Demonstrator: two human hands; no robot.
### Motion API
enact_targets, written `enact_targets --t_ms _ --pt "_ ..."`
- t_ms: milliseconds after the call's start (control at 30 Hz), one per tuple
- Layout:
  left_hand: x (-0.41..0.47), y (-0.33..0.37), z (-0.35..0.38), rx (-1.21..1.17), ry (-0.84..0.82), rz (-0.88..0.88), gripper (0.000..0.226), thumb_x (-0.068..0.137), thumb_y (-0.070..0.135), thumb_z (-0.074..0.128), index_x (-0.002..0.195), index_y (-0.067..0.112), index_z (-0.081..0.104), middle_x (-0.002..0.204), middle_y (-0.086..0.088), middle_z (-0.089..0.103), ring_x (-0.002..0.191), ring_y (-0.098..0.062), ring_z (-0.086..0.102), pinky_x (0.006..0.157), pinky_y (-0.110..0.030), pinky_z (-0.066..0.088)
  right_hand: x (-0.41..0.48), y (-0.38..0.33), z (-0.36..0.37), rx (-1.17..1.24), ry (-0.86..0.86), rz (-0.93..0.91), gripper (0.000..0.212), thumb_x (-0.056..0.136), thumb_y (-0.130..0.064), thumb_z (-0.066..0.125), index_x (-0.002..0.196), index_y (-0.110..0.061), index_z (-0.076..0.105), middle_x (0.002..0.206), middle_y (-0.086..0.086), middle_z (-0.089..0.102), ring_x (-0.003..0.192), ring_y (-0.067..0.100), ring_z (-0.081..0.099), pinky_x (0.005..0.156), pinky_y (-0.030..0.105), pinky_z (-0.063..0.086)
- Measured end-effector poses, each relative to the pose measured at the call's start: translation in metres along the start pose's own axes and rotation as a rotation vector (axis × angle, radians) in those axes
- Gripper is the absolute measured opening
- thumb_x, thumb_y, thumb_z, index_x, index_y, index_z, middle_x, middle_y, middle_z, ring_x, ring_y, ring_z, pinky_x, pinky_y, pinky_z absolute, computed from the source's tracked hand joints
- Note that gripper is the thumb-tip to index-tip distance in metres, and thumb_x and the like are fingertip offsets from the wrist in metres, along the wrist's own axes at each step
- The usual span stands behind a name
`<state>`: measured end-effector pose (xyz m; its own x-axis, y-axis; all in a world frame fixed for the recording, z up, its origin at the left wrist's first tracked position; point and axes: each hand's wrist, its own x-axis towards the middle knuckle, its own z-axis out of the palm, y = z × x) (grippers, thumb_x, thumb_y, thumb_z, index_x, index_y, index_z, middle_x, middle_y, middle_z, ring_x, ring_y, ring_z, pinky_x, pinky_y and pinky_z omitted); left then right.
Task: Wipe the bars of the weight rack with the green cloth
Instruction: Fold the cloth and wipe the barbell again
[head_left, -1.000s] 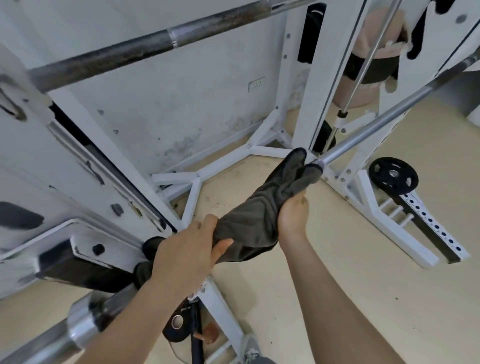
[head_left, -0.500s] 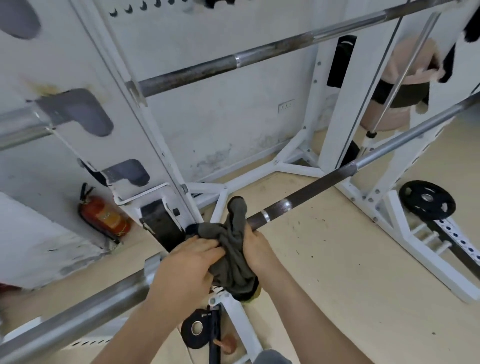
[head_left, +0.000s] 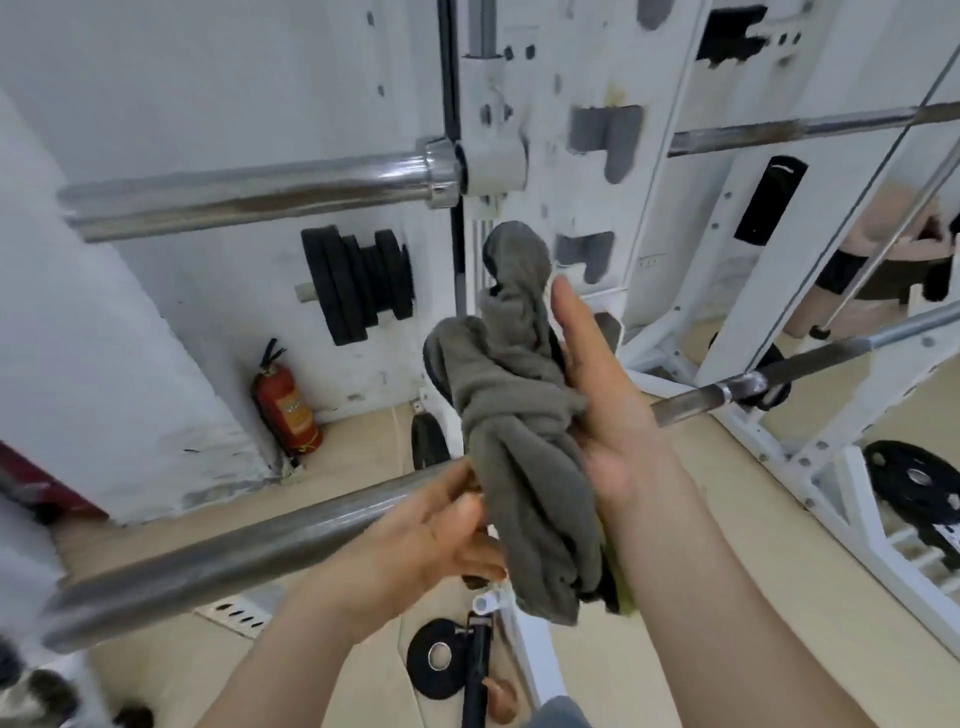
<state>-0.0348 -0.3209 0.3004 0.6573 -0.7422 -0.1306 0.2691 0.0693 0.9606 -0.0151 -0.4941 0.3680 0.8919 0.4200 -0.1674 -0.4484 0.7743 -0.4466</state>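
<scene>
The cloth (head_left: 524, 431) is bunched over the near bar (head_left: 234, 551). The left grip (head_left: 431, 525) pinches its left edge between thumb and fingers. The right grip (head_left: 602, 410), fingers straight, presses flat against its right side.

The beige floor (head_left: 737, 467) carries the white feet of the weight rack (head_left: 857, 519). A red fire extinguisher (head_left: 285, 405) stands on it against the wall at the left. Nearer, a slotted drain grate (head_left: 234, 613) is set into it. A small black plate (head_left: 439, 657) lies flat beside a rack foot, and a larger black plate (head_left: 914, 480) lies at the right by the rack's base.
</scene>
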Motion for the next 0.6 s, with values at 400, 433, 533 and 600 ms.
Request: enact_targets --t_ms 400,433,533,600 --pt "-0.182 0.083 -0.082 -0.502 0.62 0.512 0.044 0.071 0.046 0.067 0.096 0.013 0.078 0.108 -0.011 0.072 0.102 -0.022 0.068 0.079 -0.033 0.056 0.118 0.12 0.142 -1.059 -0.295 0.232 0.039 0.091 -0.037 0.059 0.106 -0.002 0.067 0.106 0.014 0.071 0.1 0.024 0.067 0.085 0.033 0.054" --pt "-0.193 0.087 -0.095 -0.485 0.698 0.518 0.043 0.069 0.046 0.068 0.091 0.011 0.078 0.103 -0.013 0.073 0.099 -0.023 0.069 0.077 -0.033 0.057 0.128 0.123 0.146 -1.178 -0.303 0.273 0.039 0.09 -0.036 0.06 0.106 -0.001 0.067 0.106 0.014 0.071 0.1 0.024 0.068 0.084 0.033 0.055" --pt "-0.221 0.094 -0.13 -0.406 0.898 0.432 0.046 0.079 0.05 0.06 0.093 0.008 0.075 0.096 -0.011 0.074 0.096 -0.021 0.07 0.083 -0.033 0.054 0.157 0.129 0.148 -1.366 -0.272 0.338 0.041 0.089 -0.026 0.065 0.113 0.007 0.063 0.109 0.018 0.068 0.101 0.027 0.066 0.091 0.04 0.053" --pt "-0.24 0.093 -0.159 -0.417 1.024 0.389 0.048 0.084 0.053 0.06 0.105 0.011 0.071 0.103 -0.008 0.074 0.097 -0.019 0.07 0.088 -0.034 0.05 0.173 0.136 0.153 -1.353 -0.186 0.255 0.032 0.091 -0.022 0.064 0.109 0.005 0.064 0.105 0.016 0.069 0.095 0.023 0.067 0.087 0.037 0.056"
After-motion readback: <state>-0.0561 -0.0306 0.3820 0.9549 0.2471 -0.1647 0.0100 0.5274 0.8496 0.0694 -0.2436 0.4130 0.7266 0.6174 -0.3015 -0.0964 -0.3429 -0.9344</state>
